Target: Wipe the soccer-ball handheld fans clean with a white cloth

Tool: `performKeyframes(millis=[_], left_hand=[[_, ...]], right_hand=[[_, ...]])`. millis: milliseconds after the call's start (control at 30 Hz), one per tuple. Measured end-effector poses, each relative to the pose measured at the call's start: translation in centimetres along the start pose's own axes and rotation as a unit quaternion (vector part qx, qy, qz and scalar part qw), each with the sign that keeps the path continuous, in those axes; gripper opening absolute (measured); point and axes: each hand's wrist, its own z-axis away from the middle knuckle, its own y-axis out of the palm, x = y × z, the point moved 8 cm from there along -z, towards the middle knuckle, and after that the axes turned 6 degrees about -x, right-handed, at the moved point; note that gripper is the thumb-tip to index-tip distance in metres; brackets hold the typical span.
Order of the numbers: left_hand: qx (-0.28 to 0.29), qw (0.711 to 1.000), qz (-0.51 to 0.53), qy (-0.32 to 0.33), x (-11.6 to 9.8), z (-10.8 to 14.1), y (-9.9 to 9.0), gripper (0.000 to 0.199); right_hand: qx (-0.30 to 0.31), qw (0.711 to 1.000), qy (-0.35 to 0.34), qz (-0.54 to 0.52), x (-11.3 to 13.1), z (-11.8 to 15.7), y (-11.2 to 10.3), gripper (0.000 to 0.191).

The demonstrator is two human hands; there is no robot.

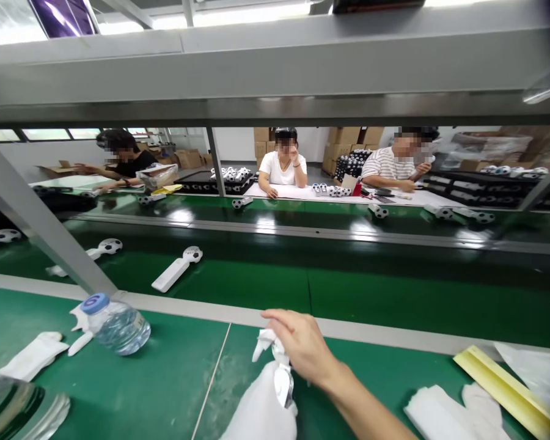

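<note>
My left hand [261, 406], in a white glove, reaches up from the lower middle over the green table. A small shiny silver-white piece [283, 384] sits against the glove's thumb side; its kind cannot be made out. My right hand [305, 345] is bare. Its fingers curl over the far end of the left hand and close on the white glove's fingertip cloth [262, 343]. Much of the left fingers is hidden beneath it. To the left lies a tilted water bottle [121, 327] with a blue cap.
White gloves [34, 354] lie left, more white gloves [453, 412] right, beside a yellow strip [506, 388]. A large clear container [22, 406] occupies the lower left. A white handle with a football-patterned head [176, 269] lies on the green belt [256, 284]. Several people sit opposite. A shelf crosses overhead.
</note>
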Motion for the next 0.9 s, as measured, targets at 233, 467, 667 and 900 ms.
performKeyframes(millis=[233,467,667,900], left_hand=[[0.079,0.992,0.042,-0.086,0.6,1.3,0.7,0.027],[0.098,0.959,0.186,-0.191,1.8,1.7,0.8,0.038],[0.098,0.945,0.21,-0.232,3.1,2.1,1.0,0.035],[0.106,0.929,0.257,-0.245,2.8,2.2,0.5,0.033]], right_hand=[[0.062,0.812,0.295,-0.5,-3.9,0.1,2.1,0.028],[-0.198,0.903,0.141,-0.354,-2.2,2.9,-0.3,0.036],[-0.11,0.98,0.0,-0.167,1.1,1.6,-0.8,0.03],[-0.09,0.79,0.313,-0.519,-7.2,0.1,3.1,0.038]])
